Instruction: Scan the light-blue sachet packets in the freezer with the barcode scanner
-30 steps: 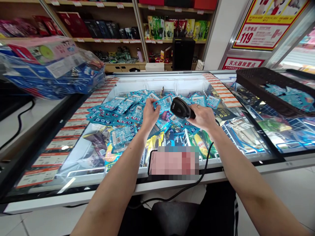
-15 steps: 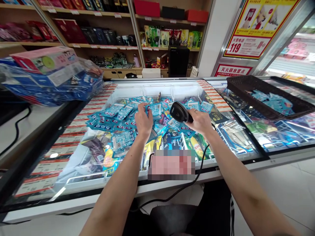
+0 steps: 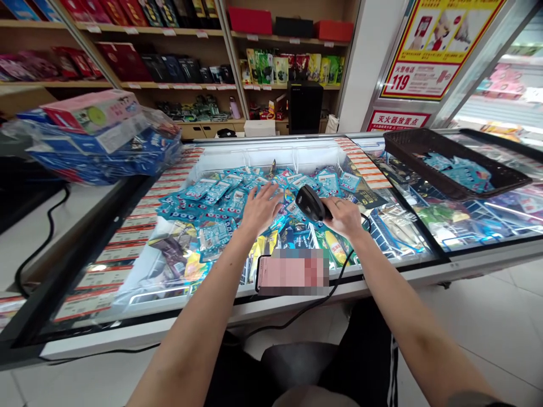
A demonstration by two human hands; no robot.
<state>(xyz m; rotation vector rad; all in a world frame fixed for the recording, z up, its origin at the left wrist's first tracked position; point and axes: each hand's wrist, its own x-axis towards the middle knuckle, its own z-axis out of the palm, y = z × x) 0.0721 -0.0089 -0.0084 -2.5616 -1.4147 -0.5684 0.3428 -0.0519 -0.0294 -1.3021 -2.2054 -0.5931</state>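
My left hand [image 3: 259,207] lies open, fingers spread, on a heap of blue packets [image 3: 212,195] spread over the glass top of a chest freezer [image 3: 139,271]. A black corded barcode scanner [image 3: 310,202] is gripped in my right hand [image 3: 345,216], just right of the left hand, its head pointing down toward the packets. A phone [image 3: 292,272] rests on the freezer's front edge below both hands.
A black mesh tray [image 3: 449,161] holding more blue packets sits on the freezer at the right. Plastic-wrapped boxes [image 3: 99,135] are stacked at the left, with a black cable [image 3: 38,249] beside them. Shelves of goods [image 3: 178,62] line the back wall. The scanner's cord [image 3: 314,302] hangs over the front edge.
My left hand has let go of the blue packet it held up and now lies flat on the pile. The scanner hand has dropped slightly lower and nearer.
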